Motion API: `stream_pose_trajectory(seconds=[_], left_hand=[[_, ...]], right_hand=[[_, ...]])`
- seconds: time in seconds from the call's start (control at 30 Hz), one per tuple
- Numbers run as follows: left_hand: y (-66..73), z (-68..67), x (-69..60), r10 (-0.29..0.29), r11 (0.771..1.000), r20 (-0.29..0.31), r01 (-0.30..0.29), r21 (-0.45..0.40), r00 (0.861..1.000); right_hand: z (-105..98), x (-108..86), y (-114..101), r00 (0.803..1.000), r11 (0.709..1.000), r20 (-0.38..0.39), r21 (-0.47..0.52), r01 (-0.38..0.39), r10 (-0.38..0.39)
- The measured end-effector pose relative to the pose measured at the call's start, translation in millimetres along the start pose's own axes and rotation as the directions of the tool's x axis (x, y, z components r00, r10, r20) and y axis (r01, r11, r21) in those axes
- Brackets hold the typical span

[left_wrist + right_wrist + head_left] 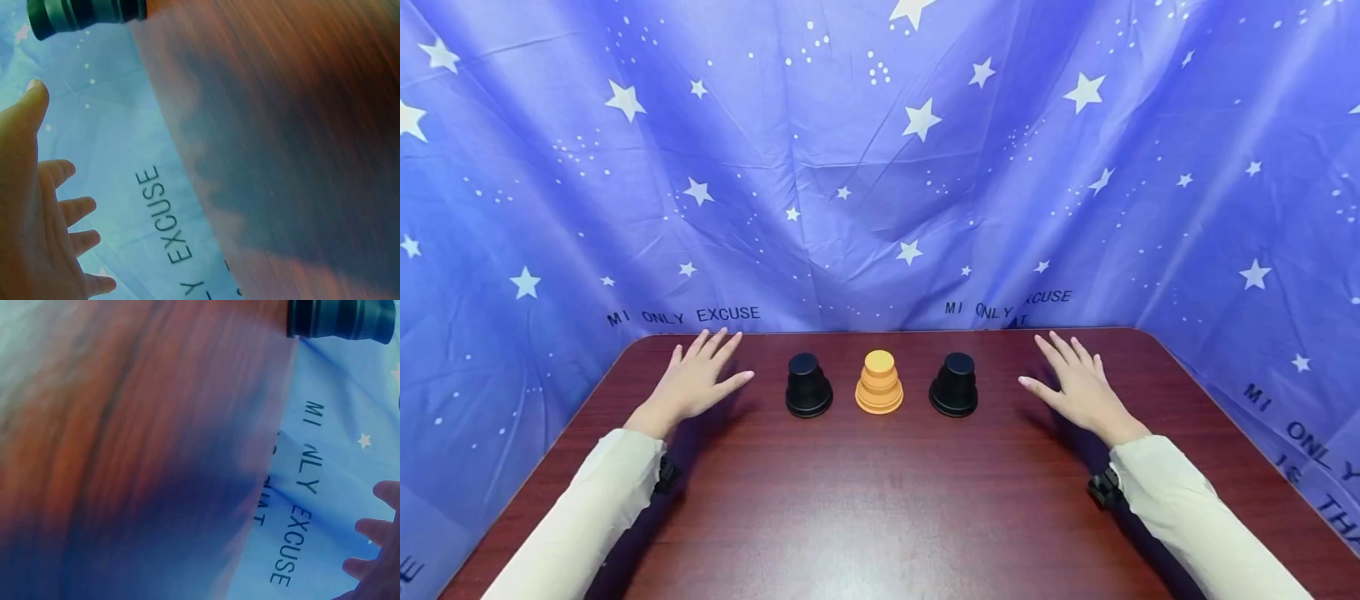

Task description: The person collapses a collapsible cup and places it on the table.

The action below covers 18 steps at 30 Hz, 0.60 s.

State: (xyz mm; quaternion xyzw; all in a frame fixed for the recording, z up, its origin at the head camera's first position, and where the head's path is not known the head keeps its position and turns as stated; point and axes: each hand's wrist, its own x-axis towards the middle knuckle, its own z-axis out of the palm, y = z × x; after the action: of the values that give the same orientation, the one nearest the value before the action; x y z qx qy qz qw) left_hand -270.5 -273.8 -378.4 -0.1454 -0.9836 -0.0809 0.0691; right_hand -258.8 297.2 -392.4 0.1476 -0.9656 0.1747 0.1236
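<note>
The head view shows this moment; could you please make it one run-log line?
left hand: spread, holding nothing; right hand: spread, holding nothing; left black piece, orange piece, right black piece: on table, row between hands

A blue-violet cloth (865, 158), printed with white stars (920, 119), dots (810, 25) and black lettering (728, 313) reading in part "ONLY EXCUSE," hangs in folds behind and beside a glossy, dark reddish-brown table (880, 483).
</note>
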Motion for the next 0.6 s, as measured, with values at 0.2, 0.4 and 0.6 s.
stream_pose_trajectory(seconds=[0.2, 0.4, 0.6], left_hand=[[16.3, 4.2, 5.0, 0.019, 0.996, -0.051, -0.023, -0.081, 0.999], [35.3, 16.7, 12.5, 0.089, 0.958, -0.127, -0.120, -0.261, 0.988], [60.2, 22.3, 17.1, 0.083, 0.891, -0.139, -0.135, -0.433, 0.987]], right_hand=[[-0.4, 1.4, -5.6, 0.999, 0.997, -0.032, 0.069, 0.024, -0.022], [4.7, 0.8, -15.5, 0.998, 0.992, -0.025, 0.108, 0.061, -0.059], [3.9, 1.0, -34.0, 0.991, 0.982, -0.041, 0.136, 0.133, -0.128]])
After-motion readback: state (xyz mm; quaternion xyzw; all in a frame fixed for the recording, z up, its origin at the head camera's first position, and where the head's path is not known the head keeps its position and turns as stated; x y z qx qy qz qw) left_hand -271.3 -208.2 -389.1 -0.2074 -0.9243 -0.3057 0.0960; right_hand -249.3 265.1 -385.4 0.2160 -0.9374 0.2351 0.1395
